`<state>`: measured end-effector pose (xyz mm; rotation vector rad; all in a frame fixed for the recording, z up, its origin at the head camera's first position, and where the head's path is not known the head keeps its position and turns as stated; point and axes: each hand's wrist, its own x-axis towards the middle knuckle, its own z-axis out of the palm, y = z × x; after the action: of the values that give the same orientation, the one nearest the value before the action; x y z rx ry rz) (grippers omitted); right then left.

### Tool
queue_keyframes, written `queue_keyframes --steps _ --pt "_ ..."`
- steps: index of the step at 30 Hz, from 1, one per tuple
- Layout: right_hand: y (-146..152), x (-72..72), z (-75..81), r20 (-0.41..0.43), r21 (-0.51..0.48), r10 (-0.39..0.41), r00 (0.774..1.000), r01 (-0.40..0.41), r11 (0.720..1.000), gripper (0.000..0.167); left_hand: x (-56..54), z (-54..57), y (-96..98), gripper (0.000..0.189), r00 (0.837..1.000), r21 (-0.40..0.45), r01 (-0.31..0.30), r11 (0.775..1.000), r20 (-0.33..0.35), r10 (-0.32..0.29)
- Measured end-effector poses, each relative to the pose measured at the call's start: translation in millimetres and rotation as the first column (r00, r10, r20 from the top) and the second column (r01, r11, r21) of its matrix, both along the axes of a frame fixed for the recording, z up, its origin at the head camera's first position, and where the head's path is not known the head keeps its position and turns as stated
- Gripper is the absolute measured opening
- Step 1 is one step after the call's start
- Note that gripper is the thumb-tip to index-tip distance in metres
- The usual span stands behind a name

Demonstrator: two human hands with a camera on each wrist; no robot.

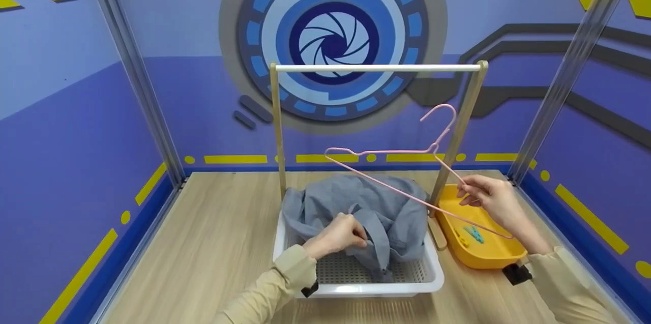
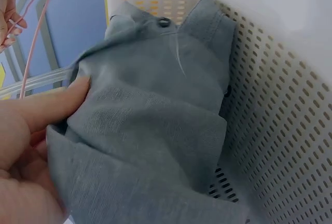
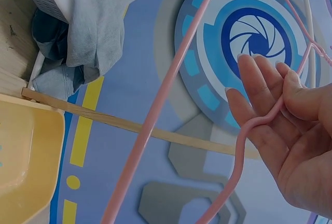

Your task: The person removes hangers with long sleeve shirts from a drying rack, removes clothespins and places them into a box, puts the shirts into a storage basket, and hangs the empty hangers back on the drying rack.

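Note:
A grey-blue shirt [image 1: 351, 192] lies bunched in a white perforated basket [image 1: 356, 289]. My left hand [image 1: 338, 235] pinches a fold of it between thumb and fingers. In the left wrist view, the shirt [image 2: 145, 110] shows a dark button and a stitched edge beside the basket wall [image 2: 280, 89]. To the right, my right hand [image 1: 491, 199] holds a pink clothes hanger [image 1: 391, 151] by its shoulder, the hook up and the frame tilted over the shirt. The right wrist view shows the thumb pressing the hanger [image 3: 241, 146] against the fingers.
Behind the basket stands a drying rack with a white rail [image 1: 376, 67] and wooden posts [image 1: 277, 130]. A yellow tray [image 1: 483, 260] on the right contains a teal clothespin [image 1: 474, 234] and a yellow one [image 1: 462, 240]. Metal frame posts [image 1: 137, 69] and painted walls enclose the wooden table [image 1: 213, 232].

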<state>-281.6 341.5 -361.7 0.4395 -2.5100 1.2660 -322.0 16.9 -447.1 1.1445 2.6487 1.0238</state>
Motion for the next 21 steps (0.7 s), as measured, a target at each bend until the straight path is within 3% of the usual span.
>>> queue_keyframes --steps 5,11,16,21 --pt "0 -1.3 -2.2 -0.027 0.006 0.010 1.000 -0.010 1.000 0.016 -0.6 -1.9 -1.5 0.006 0.998 -0.087 0.065 0.994 0.030 -0.063" --pt "1 -1.0 -3.0 -0.046 0.020 0.013 0.999 -0.012 1.000 0.016 -2.6 1.6 -6.1 0.005 0.995 -0.036 0.074 0.997 0.076 -0.071" --pt "1 -0.8 -2.1 -0.039 0.012 0.009 0.999 -0.009 1.000 0.016 -8.8 9.0 -11.3 0.007 0.999 0.060 0.037 0.997 -0.004 -0.037" --pt "2 -0.1 -0.7 -0.036 0.020 0.001 0.999 0.000 1.000 0.016 -17.5 20.2 -21.6 0.006 0.996 0.171 -0.035 0.985 -0.079 0.049"
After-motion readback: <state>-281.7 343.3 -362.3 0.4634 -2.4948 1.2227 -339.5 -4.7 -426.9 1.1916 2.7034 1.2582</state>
